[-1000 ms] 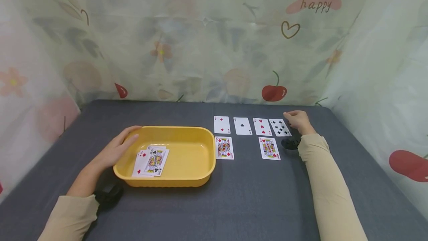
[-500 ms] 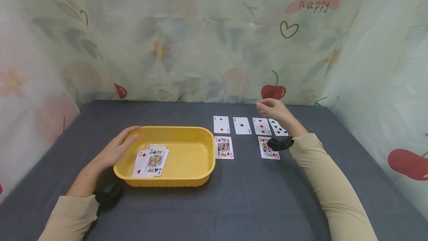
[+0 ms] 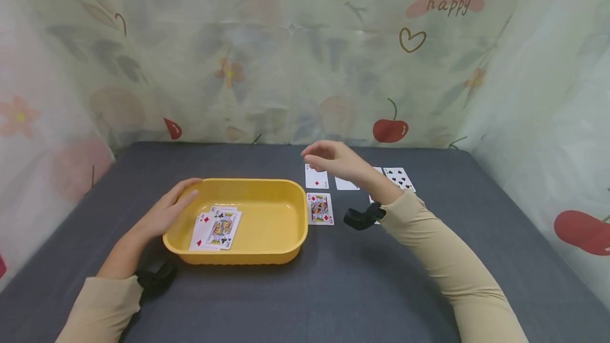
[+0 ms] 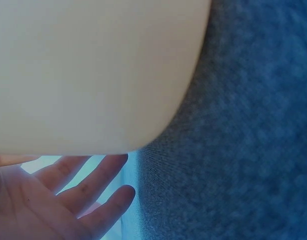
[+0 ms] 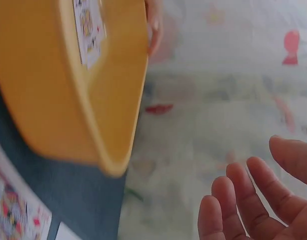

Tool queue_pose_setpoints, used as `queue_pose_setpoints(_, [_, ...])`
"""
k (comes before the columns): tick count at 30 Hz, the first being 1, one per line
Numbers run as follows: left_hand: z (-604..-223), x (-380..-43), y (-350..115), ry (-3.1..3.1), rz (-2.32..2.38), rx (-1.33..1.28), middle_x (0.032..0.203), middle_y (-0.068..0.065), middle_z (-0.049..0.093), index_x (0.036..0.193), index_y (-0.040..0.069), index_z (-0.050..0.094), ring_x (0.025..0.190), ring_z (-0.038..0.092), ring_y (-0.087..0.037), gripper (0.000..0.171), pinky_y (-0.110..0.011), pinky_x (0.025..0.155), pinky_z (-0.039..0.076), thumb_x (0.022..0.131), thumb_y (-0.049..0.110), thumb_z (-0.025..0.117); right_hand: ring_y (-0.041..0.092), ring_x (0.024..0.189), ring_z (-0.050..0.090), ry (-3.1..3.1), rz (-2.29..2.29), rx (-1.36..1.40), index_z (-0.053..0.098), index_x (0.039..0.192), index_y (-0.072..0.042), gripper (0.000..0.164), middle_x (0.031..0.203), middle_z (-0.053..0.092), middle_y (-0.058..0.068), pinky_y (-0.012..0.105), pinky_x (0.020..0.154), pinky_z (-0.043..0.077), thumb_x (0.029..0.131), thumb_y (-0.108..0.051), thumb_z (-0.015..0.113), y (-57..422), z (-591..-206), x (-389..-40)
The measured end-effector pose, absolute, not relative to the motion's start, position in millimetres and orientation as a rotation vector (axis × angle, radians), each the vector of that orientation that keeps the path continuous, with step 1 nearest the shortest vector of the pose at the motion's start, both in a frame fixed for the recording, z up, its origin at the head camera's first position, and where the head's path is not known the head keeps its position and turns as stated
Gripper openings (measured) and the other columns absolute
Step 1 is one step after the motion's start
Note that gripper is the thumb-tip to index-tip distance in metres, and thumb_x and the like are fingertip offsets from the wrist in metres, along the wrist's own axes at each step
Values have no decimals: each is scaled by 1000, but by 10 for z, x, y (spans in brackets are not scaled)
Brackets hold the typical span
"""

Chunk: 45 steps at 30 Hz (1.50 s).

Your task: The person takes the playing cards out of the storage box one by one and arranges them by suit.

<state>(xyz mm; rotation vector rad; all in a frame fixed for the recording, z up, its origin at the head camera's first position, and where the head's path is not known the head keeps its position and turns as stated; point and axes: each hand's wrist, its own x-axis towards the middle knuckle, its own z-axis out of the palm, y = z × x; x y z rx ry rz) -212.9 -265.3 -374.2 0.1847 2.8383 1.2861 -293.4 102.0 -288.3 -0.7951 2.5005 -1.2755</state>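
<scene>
In the head view, the left hand rests at the left end of the yellow tray, thumb over the rim. The tray sits on the counter, holding a king of clubs overlapping a diamond card. The right hand hangs over the two of diamonds, its fingers loosely curved and pinching nothing. The king of diamonds lies just beside the tray; a spade card lies farther right, with other cards partly covered.

The step in hand looks like an empty-handed reach between the laid-out cards and the tray.

In the left wrist view, the left fingers are straight and spread past the tray's edge; how firmly they press cannot be told.

In the right wrist view, the right fingers are slightly bent, thumb apart, clear of the tray. Taking the king of clubs would call for passing the rim, lowering and catching a card edge while the left hand steadies the tray.
</scene>
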Motion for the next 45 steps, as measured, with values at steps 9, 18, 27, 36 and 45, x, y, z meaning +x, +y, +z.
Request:
queue_pose_setpoints(9, [-3748, -2136, -2658, 2828, 1294, 184, 145, -25, 30, 145, 7, 24, 126, 35, -41, 57, -61, 106, 26, 101, 41, 33, 20, 106, 61, 2362, -1205, -1026, 61, 116, -12, 27, 116, 64, 5, 29, 90, 50, 91, -24, 59, 436, -2916, -2806])
queue_pose_setpoints(18, [-3760, -2129, -2669, 2824, 1290, 159, 145, -25, 29, 145, 7, 24, 128, 34, -42, 59, -63, 106, 23, 100, 43, 33, 15, 99, 63, 2268, -1143, -1078, 60, 117, -3, 32, 110, 66, 10, 21, 85, 49, 89, -17, 63, -55, -3089, -2874])
queue_pose_setpoints(27, [-3742, -2132, -2639, 2830, 1260, 149, 146, -25, 28, 146, 8, 23, 127, 34, -42, 60, -63, 105, 26, 100, 45, 32, 16, 100, 61, 2246, -1014, -1068, 59, 120, -3, 36, 109, 66, 10, 18, 81, 48, 87, -16, 65, -347, -3273, -2914])
queue_pose_setpoints(36, [-3752, -2132, -2650, 2836, 1249, 145, 147, -24, 27, 146, 9, 23, 128, 33, -43, 59, -64, 105, 25, 100, 45, 31, 10, 90, 58, 2292, -864, -1003, 59, 117, -7, 37, 106, 65, 7, 16, 73, 46, 83, -16, 70, -565, -3424, -2911])
queue_pose_setpoints(45, [-3736, -2129, -2650, 2863, 1269, 214, 146, -24, 30, 144, 7, 27, 130, 32, -42, 55, -62, 105, 24, 101, 39, 34, 11, 92, 55, 2384, -668, -1033, 56, 118, -8, 42, 109, 63, 7, 15, 71, 44, 80, -16, 73, -670, -3506, -2891])
